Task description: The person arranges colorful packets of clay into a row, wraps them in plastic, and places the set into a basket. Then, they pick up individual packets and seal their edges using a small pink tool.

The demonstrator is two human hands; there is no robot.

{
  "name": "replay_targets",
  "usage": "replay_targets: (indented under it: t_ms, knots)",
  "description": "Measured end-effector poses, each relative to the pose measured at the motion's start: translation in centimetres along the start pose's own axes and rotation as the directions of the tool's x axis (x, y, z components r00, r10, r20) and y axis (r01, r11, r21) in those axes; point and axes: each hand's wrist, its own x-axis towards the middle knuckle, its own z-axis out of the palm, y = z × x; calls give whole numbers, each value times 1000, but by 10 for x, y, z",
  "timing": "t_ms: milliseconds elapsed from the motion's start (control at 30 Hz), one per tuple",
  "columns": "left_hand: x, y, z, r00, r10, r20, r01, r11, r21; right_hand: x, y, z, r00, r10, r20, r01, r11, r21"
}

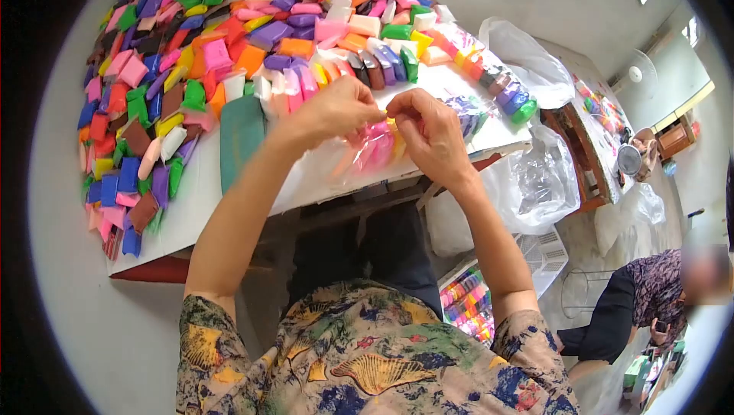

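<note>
**First:** You're at a white table [191, 212] in a pale-walled room, coloured packets [229, 29] heaped from its near left corner to its far edge.

**Second:** And past the right edge, you'll notice?

**First:** A second table [564, 62] bearing more packets, a white fan [634, 75] and a seated person [650, 293] with a dark phone [660, 326].

**Second:** Your hands?

**First:** Your left hand [340, 105] pinches thumb and fingers nearly together on a clear bag [376, 147] of pink and yellow pieces, midway along the near edge. Your right hand [432, 128] curls at the bag's other side, thumb slightly apart; whether it grips, I cannot tell.

**Second:** The count before you?

**First:** One clear bag, one teal block [241, 140] left of it on the near edge, one long filled bag [489, 71] slanting toward the near right corner, one fan, one seated person. Your heaped packets overlap too much to count.

**Second:** Lettering?

**First:** Any print facing you is too small to read.
</note>
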Motion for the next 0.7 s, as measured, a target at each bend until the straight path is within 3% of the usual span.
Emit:
replay_targets:
  t_ms: [100,200,267,333,433,700]
  knots:
    - [-20,8,-8,980,112,-165,-126,989,-74,1,-2,1,996,49,77,-50,999,1]
    - [-55,9,-12,932,227,-282,-222,974,51,2,-4,-3,994,55,98,-56,998,10]
    - [-88,12,-4,913,262,-313,-192,953,236,1,-4,-3,992,56,111,-56,998,3]
    - [-115,0,16,806,498,-320,-326,825,462,3,-3,-2,994,39,107,-38,999,-10]
    - [-130,-12,40,808,491,-324,-223,766,603,2,-3,-1,989,64,134,-63,998,-13]
    - [-126,-30,70,729,377,-571,-102,885,454,1,-5,-3,989,51,138,-50,999,-8]
